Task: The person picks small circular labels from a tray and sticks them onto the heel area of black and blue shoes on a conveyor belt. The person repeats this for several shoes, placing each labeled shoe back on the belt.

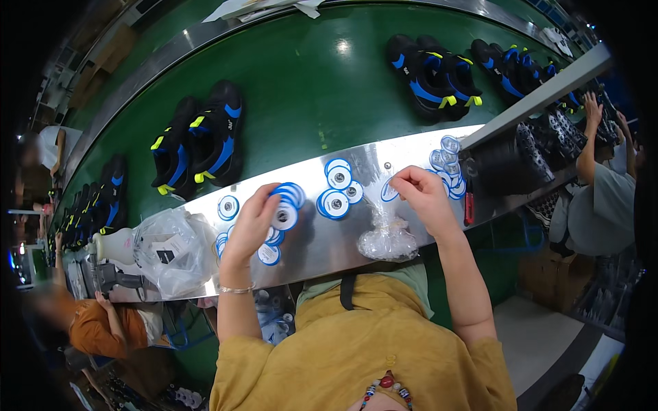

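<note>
My left hand (252, 222) is closed around a fanned stack of round white tags with blue rims (286, 214). More of these tags lie beneath and beside it. My right hand (423, 195) is pinched at thumb and forefinger, beside another round tag (389, 191); what sits between the fingertips is too small to make out. Just below that hand stands a bunch of clear plastic strands (388, 240), gathered at its middle. Between my hands lies a group of overlapping round tags (336, 198). A further pile of tags (447, 164) is right of my right hand.
Pairs of black-and-blue shoes (218, 137) stand on the green belt (308, 89) beyond the metal ledge (322, 253). A clear plastic bag (171, 250) is at left, a red-handled tool (469, 207) at right. A grey bar (541, 92) crosses at right. Other people work on both sides.
</note>
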`<action>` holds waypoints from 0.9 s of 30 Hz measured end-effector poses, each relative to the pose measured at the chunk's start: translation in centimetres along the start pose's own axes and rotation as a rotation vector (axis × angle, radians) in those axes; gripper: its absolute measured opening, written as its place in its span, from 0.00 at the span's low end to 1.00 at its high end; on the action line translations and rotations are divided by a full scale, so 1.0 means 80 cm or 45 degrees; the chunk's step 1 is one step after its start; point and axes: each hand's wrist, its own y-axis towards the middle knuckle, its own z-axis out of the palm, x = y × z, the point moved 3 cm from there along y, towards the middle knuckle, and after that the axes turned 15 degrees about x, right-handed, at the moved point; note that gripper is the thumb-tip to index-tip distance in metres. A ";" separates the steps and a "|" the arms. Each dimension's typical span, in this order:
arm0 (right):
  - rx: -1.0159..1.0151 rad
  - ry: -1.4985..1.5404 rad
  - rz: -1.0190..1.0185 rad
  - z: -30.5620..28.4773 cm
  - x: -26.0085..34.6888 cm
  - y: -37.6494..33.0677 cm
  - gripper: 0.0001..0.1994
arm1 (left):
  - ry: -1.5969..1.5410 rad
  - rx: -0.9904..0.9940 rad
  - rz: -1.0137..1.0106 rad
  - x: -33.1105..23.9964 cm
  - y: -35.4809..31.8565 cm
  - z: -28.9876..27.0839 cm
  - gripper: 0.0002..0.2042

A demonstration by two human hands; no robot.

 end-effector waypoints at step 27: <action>-0.005 0.086 0.059 -0.026 -0.013 -0.011 0.04 | 0.692 -0.242 0.338 0.020 0.114 0.089 0.16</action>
